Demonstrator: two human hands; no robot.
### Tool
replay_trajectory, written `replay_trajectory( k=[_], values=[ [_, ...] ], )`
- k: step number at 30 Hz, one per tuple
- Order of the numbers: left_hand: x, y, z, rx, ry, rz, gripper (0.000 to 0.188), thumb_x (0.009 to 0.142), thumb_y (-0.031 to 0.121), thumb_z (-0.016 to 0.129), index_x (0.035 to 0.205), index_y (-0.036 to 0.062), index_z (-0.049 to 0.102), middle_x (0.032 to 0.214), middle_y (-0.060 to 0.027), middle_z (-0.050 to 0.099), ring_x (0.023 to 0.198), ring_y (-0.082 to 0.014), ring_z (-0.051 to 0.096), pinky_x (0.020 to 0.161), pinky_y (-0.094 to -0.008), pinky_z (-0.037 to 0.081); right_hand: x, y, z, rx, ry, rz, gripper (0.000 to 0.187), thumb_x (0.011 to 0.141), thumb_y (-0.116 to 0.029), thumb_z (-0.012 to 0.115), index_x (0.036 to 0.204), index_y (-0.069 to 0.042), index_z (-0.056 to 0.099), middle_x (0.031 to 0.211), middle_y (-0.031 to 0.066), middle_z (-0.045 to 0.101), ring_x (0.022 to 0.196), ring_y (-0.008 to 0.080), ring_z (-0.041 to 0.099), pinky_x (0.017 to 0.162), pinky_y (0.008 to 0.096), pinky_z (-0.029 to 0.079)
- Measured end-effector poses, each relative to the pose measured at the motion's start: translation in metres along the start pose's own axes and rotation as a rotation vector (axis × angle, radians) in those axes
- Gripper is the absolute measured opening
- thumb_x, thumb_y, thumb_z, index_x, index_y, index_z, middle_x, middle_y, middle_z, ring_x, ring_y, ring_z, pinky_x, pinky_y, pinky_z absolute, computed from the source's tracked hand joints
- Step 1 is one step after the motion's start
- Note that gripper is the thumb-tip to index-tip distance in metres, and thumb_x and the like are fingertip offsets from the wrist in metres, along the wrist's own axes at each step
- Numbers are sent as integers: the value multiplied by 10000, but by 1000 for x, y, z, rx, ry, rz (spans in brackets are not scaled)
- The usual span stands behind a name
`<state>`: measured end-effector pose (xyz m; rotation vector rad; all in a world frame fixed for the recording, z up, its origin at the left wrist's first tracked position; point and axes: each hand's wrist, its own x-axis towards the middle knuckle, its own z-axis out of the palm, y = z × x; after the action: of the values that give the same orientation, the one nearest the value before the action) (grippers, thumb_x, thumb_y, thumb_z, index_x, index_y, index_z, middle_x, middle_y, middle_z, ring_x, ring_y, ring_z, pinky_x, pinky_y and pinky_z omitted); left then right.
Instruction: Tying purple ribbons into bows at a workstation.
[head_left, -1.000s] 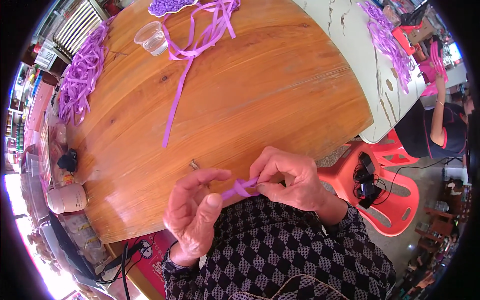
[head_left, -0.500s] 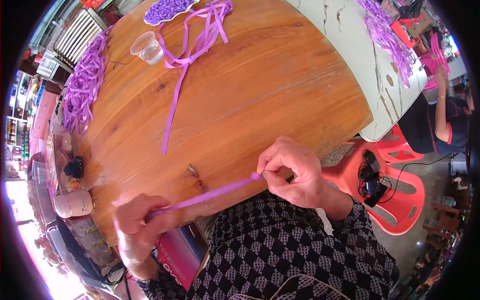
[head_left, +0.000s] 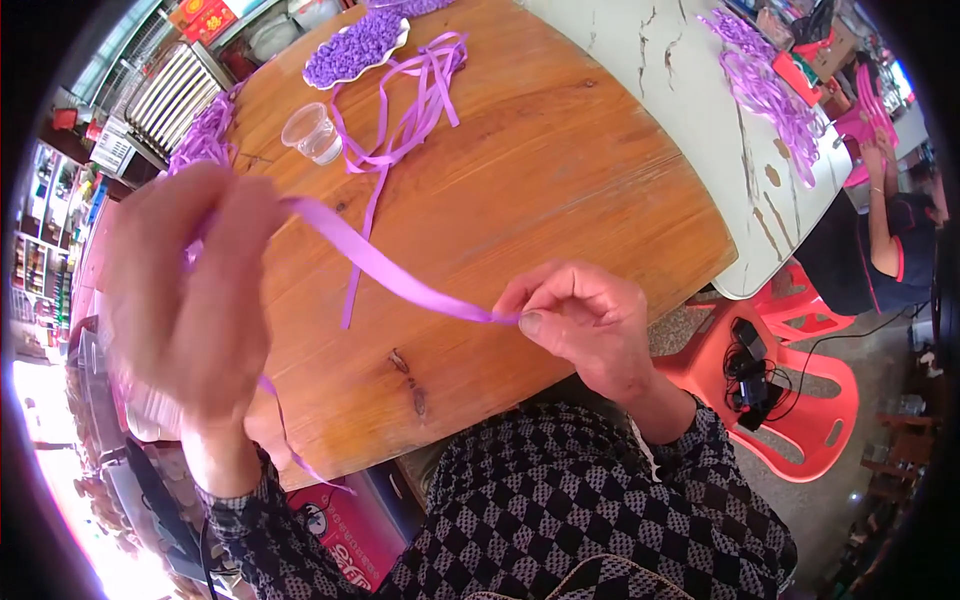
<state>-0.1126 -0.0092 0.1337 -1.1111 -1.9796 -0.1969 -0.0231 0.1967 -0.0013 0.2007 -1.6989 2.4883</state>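
A purple ribbon [head_left: 385, 268] bows between my two hands above the wooden table. Thumb and forefinger of my right hand [head_left: 590, 318] pinch its end near the table's front edge. My left hand [head_left: 195, 300], raised at the left and smeared by motion, has the ribbon running into its curled fingers. Below that hand a thin tail of the ribbon [head_left: 283, 430] hangs past the table edge. Farther back on the table lies a loose bundle of purple ribbons [head_left: 425, 115], with one strand stretching toward me.
The wooden table [head_left: 560, 200] holds a clear plastic cup [head_left: 313, 135] and a white dish [head_left: 403, 38] heaped with small purple pieces. More ribbon lies on a white table [head_left: 700, 130]. At right, a red plastic chair [head_left: 810, 440] carries black cables [head_left: 750, 375]; another person [head_left: 890, 235] is beyond.
My left hand has risen and moved away from me, lifting its side of the ribbon, which now bows instead of stretching straight. My right hand keeps its pinch nearly in place.
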Motion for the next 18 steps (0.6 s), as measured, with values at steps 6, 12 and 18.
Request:
replay_trajectory(
  k=[6,12,18],
  values=[
    [-61,29,49,-452,-518,-258,538,666,70,669,1184,54,526,1201,-130,525,1076,-300,490,881,-386,398,-4,14,1,-97,19,62,59,802,94,539,828,48,566,951,126,596,811,113,551,691,220,436],
    [-89,71,54,-1552,-580,-981,376,828,50,614,1180,-27,506,1028,-96,602,920,-139,559,775,-267,463,-5,13,1,50,23,183,54,812,85,543,841,47,567,946,126,594,826,112,538,728,232,431],
    [-95,78,48,-1860,-470,-1353,301,852,67,596,1120,-55,534,894,-85,618,793,-114,569,714,-241,458,-7,19,10,-76,29,25,76,796,84,561,857,40,571,934,134,602,818,131,533,717,242,427]
  ],
)
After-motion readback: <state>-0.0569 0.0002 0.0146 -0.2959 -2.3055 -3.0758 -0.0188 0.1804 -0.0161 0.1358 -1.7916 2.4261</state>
